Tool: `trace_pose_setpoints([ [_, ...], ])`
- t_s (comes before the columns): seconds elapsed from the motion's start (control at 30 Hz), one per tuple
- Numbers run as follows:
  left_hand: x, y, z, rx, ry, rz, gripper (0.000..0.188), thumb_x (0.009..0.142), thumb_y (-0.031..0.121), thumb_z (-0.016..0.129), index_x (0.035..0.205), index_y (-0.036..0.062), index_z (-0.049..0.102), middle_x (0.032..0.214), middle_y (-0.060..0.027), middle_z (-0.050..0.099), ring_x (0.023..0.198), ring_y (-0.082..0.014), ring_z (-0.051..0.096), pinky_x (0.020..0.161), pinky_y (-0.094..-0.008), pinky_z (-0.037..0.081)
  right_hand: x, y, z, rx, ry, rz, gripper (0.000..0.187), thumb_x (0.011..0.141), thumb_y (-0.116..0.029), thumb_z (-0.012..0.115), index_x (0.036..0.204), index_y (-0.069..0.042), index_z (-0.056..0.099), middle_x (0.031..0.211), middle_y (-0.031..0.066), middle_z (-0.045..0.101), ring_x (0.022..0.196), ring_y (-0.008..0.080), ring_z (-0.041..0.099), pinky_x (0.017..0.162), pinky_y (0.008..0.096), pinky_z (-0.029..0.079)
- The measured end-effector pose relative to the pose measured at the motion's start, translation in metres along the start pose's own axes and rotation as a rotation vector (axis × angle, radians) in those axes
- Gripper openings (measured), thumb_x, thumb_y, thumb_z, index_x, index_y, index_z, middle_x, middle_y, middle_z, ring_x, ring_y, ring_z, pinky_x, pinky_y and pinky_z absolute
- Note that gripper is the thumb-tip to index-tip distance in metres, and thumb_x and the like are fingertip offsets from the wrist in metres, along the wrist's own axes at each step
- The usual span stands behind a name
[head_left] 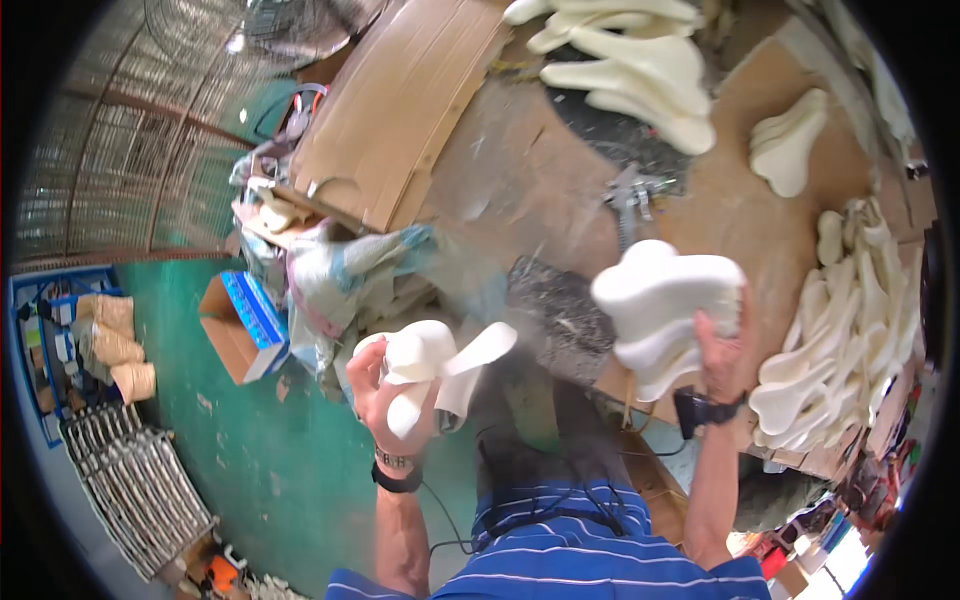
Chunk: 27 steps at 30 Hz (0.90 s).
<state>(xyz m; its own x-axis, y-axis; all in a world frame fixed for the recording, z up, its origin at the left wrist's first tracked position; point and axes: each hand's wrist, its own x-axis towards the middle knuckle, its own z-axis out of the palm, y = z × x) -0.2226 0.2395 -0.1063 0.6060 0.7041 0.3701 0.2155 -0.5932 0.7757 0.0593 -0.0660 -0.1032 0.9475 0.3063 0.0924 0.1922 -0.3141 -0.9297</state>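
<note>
My left hand (374, 398) is closed around several loose white curved pieces (425, 350) that look like foam, fanned out at different angles. My right hand (722, 352) grips a stack of white, wavy-edged foam-like pads (672, 300) from its right side, above the near part of the work table (560, 170). Beneath and left of that stack lies a dark, speckled patch (560, 315). Just beyond it is a metal tool (632, 195), its exact kind unclear. Both wrists wear dark bands.
Piles of similar white pads lie at the far side (640, 70) and the right (835, 340), with a small stack (788, 145) between. A cardboard sheet (395, 110) and crumpled plastic sheeting (345, 275) are at left. On the green floor (300, 470) stands an open blue-and-brown box (248, 325).
</note>
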Motion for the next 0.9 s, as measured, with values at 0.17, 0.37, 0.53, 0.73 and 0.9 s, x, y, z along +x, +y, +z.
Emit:
trace_pose_setpoints([
  [0.17,0.049,0.083,0.041,-0.091,0.017,0.141,0.028,0.072,0.003,0.085,0.097,0.0039,0.074,0.128,-0.0165,0.052,0.102,-0.0313,0.065,0.090,-0.0426,0.055,-0.003,-0.037,-0.032,0.036,-0.089,-0.148,0.065,0.085,0.005,0.068,0.147,-0.007,0.053,0.135,0.0137,0.065,0.116,0.0233,0.065,0.100,0.0359,0.051],
  [0.37,0.078,0.130,0.126,-0.144,0.030,0.161,0.025,0.076,0.011,0.084,0.096,0.0049,0.071,0.118,-0.0150,0.056,0.111,-0.0334,0.058,0.096,-0.0442,0.047,-0.005,-0.074,-0.108,-0.138,-0.182,-0.378,0.067,0.075,0.006,0.071,0.140,-0.009,0.059,0.132,0.0156,0.068,0.117,0.0344,0.067,0.098,0.0423,0.051],
  [0.53,0.063,0.163,0.194,-0.166,0.022,0.158,0.027,0.078,0.017,0.085,0.097,0.0047,0.071,0.118,-0.0164,0.056,0.112,-0.0355,0.056,0.099,-0.0464,0.045,-0.002,-0.070,-0.123,-0.295,-0.350,-0.441,0.064,0.075,0.000,0.071,0.137,-0.013,0.062,0.130,0.0109,0.069,0.115,0.0326,0.067,0.094,0.0437,0.051],
  [0.73,0.023,0.162,0.242,-0.431,-0.560,0.139,0.071,0.074,0.035,0.087,0.134,0.0080,0.061,0.143,-0.0200,0.044,0.139,-0.0378,0.043,0.114,-0.0508,0.037,0.018,-0.009,-0.091,-0.264,-0.282,-0.360,0.054,0.078,-0.006,0.071,0.131,-0.011,0.065,0.123,0.0130,0.070,0.111,0.0362,0.067,0.092,0.0457,0.053],
  [0.9,0.044,0.147,0.222,-0.348,-0.688,0.287,0.083,0.076,0.024,0.086,0.149,0.0078,0.051,0.156,-0.0231,0.038,0.146,-0.0368,0.040,0.114,-0.0501,0.040,0.029,-0.003,-0.093,-0.228,-0.308,-0.361,0.059,0.077,-0.006,0.071,0.135,-0.013,0.062,0.124,0.0133,0.071,0.112,0.0357,0.067,0.094,0.0457,0.053],
])
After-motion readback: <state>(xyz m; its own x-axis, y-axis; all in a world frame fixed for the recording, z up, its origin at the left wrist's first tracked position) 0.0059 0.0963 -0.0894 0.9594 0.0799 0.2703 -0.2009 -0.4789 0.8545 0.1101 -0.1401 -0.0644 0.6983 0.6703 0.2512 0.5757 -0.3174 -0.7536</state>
